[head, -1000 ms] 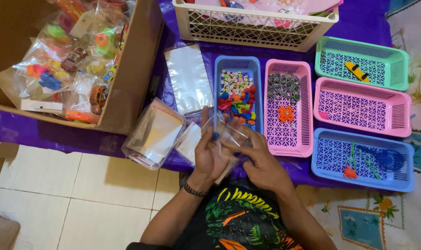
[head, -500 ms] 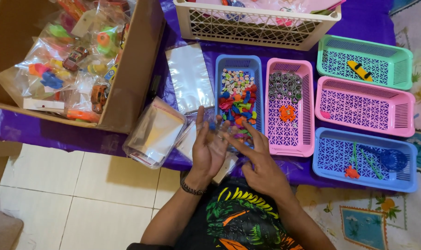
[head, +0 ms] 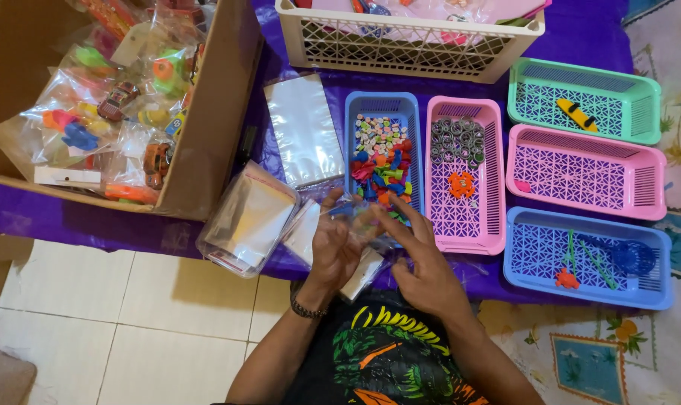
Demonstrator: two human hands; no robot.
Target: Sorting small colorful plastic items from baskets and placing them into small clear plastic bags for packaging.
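Purple cloth (head: 580,30) | tiled floor (head: 130,315) | both hands (head: 333,247) hold clear bag (head: 359,217)

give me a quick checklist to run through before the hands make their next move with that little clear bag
1. Both hands on the small clear bag: ok, left hand and right hand meet at it.
2. Bag mouth open: cannot tell, fingers and glare hide it.
3. Something inside the bag: cannot tell, colours show through but may be the basket behind.
4. Blue basket of small coloured pieces close by: ok, just beyond the hands.
5. Spare clear bags at hand: ok, lying flat left of that basket.
6. Cardboard box of packed toys beside: ok.
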